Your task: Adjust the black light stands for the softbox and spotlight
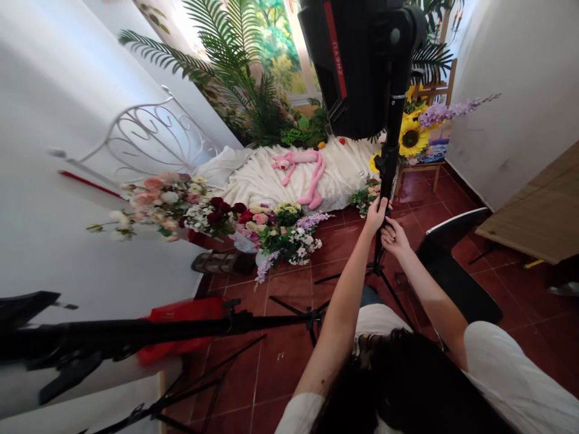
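A black light stand (386, 175) rises upright in front of me, its legs spread on the floor. At its top is a large black studio light (353, 72) with a red stripe and white lettering. My left hand (376, 215) is wrapped around the stand's pole. Just below and to the right, my right hand (394, 237) has its fingers closed at the same pole, around what may be a knob; the fingers hide it.
A pink plush toy (303, 166) lies on a white-draped bed. Flower bunches (284, 235) stand before it. A black chair (452, 277) is at right, beside a wooden board (538, 199). Another black stand (181, 328) crosses the lower left, near a red bag (190, 310).
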`<state>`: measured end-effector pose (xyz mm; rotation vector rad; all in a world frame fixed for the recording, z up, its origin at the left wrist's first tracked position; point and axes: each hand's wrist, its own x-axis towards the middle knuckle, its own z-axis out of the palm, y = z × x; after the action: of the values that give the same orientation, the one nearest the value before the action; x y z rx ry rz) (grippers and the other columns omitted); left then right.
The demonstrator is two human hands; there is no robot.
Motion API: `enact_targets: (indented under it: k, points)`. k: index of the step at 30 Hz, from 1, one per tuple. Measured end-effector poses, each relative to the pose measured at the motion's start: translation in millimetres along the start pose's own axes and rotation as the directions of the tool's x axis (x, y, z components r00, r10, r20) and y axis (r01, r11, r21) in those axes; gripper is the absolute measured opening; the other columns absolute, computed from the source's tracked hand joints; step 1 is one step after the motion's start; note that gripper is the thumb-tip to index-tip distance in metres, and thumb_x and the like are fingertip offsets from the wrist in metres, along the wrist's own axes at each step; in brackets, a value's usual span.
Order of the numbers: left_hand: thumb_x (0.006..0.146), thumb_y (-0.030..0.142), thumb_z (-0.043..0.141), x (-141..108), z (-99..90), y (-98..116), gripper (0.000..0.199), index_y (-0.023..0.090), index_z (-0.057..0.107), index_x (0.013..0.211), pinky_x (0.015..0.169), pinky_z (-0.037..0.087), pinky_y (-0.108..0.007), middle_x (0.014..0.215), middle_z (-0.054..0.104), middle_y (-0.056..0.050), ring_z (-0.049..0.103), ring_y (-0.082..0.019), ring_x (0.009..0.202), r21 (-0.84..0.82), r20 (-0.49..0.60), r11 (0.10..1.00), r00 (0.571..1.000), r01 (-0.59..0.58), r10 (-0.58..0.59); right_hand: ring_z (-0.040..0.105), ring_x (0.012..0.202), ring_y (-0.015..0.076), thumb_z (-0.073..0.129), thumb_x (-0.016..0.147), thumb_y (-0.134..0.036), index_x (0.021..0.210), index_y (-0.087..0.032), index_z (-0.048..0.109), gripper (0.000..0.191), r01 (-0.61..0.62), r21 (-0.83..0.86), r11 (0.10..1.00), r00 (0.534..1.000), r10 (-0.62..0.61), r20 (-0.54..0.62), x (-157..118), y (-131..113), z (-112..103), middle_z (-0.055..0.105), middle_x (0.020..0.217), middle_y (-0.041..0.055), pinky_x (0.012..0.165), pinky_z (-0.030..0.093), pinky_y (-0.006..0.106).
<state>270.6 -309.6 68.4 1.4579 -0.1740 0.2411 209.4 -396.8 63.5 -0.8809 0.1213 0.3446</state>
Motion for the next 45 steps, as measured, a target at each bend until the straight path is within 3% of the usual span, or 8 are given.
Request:
enact_targets:
  k: [4, 9, 14, 20, 24, 29, 37, 45]
  points:
    - [0.086, 0.071, 0.052, 0, -0.4, -5, 0.055, 0.018, 0.062, 0.076, 0.075, 0.049, -0.026, 0.074, 0.066, -0.003, 0.060, -0.012, 0.073, -0.017, 0.006, 1.000, 1.000, -0.002, 0.002, 0.020, 0.042, 0.0075, 0.076, 0.075, -0.039, 0.058, -0.025, 0.030, 0.052, 0.190, -0.367, 0.911, 0.965, -0.242, -0.102, -3, -1, -9, 0.027, 0.044, -0.0108, 0.040, 0.018, 0.023]
    - [0.083, 0.076, 0.053, 0, 0.1, -13, 0.059, 0.018, 0.064, 0.079, 0.075, 0.049, -0.025, 0.078, 0.066, -0.003, 0.060, -0.012, 0.074, -0.039, 0.000, 0.999, 1.000, -0.007, 0.007, 0.030, 0.052, 0.0097, 0.065, 0.072, -0.019, 0.054, -0.022, 0.032, 0.038, 0.287, -0.884, 0.369, 0.842, -0.537, 0.049, -16, -15, -29, 0.033, 0.049, -0.0071, 0.054, 0.026, 0.025]
    - [0.085, 0.072, 0.055, 1, 1.1, -16, 0.056, 0.017, 0.065, 0.079, 0.077, 0.049, -0.025, 0.077, 0.067, -0.003, 0.063, -0.013, 0.075, -0.045, -0.027, 0.999, 0.999, 0.018, -0.019, 0.044, 0.059, 0.0112, 0.068, 0.077, -0.029, 0.076, -0.023, 0.047, 0.021, 0.456, -0.837, 0.302, 0.705, -0.697, 0.132, -17, -37, -24, 0.049, 0.066, -0.0056, 0.059, 0.039, 0.025]
    - [0.079, 0.075, 0.059, 1, 2.1, -12, 0.059, 0.017, 0.067, 0.082, 0.075, 0.051, -0.026, 0.074, 0.067, -0.004, 0.064, -0.017, 0.077, -0.067, -0.059, 0.998, 0.998, 0.007, -0.011, 0.060, 0.111, 0.0240, 0.078, 0.076, -0.055, 0.137, -0.028, 0.038, 0.078, 0.698, -0.711, 0.085, 0.459, -0.816, 0.352, 17, -95, 34, 0.056, 0.124, 0.0103, 0.090, 0.055, 0.041]
    - [0.080, 0.075, 0.058, -1, 2.3, -7, 0.059, 0.016, 0.065, 0.078, 0.072, 0.052, -0.028, 0.069, 0.066, -0.004, 0.063, -0.016, 0.070, -0.044, -0.052, 0.998, 0.997, 0.049, -0.051, 0.063, 0.113, 0.0257, 0.073, 0.079, -0.061, 0.142, -0.028, 0.030, 0.083, 0.742, -0.668, 0.066, 0.467, -0.766, 0.442, 44, -117, 75, 0.056, 0.128, 0.0129, 0.093, 0.056, 0.046]
    - [0.078, 0.076, 0.059, -1, 1.5, -7, 0.061, 0.016, 0.066, 0.075, 0.078, 0.055, -0.030, 0.070, 0.067, -0.006, 0.067, -0.020, 0.081, -0.025, -0.060, 0.999, 0.998, 0.026, -0.027, 0.066, 0.107, 0.0266, 0.065, 0.084, -0.065, 0.130, -0.023, 0.045, 0.065, 0.718, -0.692, 0.079, 0.492, -0.760, 0.424, 61, -108, 98, 0.063, 0.114, 0.0105, 0.091, 0.058, 0.047]
    - [0.084, 0.067, 0.061, 1, -0.3, -14, 0.051, 0.017, 0.066, 0.074, 0.079, 0.053, -0.028, 0.072, 0.067, -0.003, 0.063, -0.015, 0.072, -0.066, -0.030, 0.997, 0.998, 0.051, -0.053, 0.065, 0.067, 0.0176, 0.067, 0.083, -0.059, 0.086, -0.022, 0.057, 0.039, 0.705, -0.635, 0.314, 0.614, -0.719, 0.326, 69, -115, 104, 0.059, 0.070, 0.0000, 0.061, 0.057, 0.031]
    - [0.090, 0.050, 0.062, -5, 8.6, 8, 0.037, 0.015, 0.073, 0.087, 0.111, 0.046, -0.037, 0.097, 0.076, -0.009, 0.066, -0.026, 0.119, -0.347, -0.117, 0.915, 0.959, 0.205, -0.259, 0.067, 0.091, 0.0237, 0.062, 0.087, -0.045, 0.102, -0.019, 0.061, 0.030, 0.638, -0.760, 0.125, 0.443, -0.866, 0.229, 79, -95, 101, 0.066, 0.090, 0.0072, 0.083, 0.057, 0.041]
